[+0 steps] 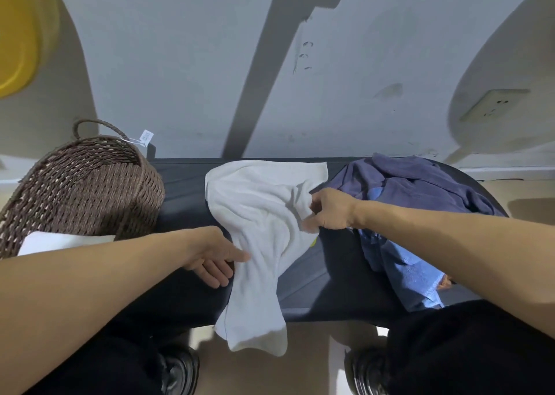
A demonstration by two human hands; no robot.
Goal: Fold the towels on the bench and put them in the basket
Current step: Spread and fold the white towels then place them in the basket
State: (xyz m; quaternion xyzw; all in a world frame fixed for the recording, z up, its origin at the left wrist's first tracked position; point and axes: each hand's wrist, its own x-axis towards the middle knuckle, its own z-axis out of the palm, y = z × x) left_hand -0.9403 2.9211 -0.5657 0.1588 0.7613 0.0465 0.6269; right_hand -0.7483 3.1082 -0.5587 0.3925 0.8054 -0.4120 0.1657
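One folded white towel (64, 240) already lay inside the brown woven wicker basket (87, 181) at the left end of the dark padded bench (324, 262). I saw the crumpled white terry towel (258, 232) spread across the bench middle, its lower end hanging over the near edge; my right hand (329, 211) pinched its right side, and my left hand (214, 256), fingers straight, touched its left side. Beside my right hand, a heap of purple and blue towels (420, 202) filled the bench's right end, with bare bench showing between basket and towel.

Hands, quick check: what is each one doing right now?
Left hand: open, fingers straight, touching the rumpled white cotton towel's left edge.
Right hand: pinches that towel's right side.
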